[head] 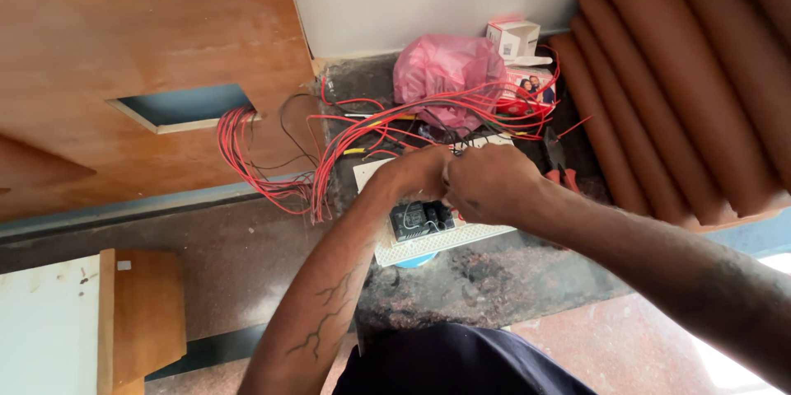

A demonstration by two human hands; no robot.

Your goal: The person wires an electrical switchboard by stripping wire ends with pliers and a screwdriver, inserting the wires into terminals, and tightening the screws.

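Left hand point(416, 172) and right hand point(494, 182) knuckle to knuckle, fingers curled in, pinching red wires point(395, 127) at the fingertips, exact grip hidden, white switch plate point(428, 238) with black module point(420, 219) just beneath fingers, pink bag point(445, 70) beyond.

My one camera sits on the head and looks steeply down, close in over both forearms, toward the white switch plate point(428, 226) at frame centre, with the wooden panel point(140, 57) left of it.
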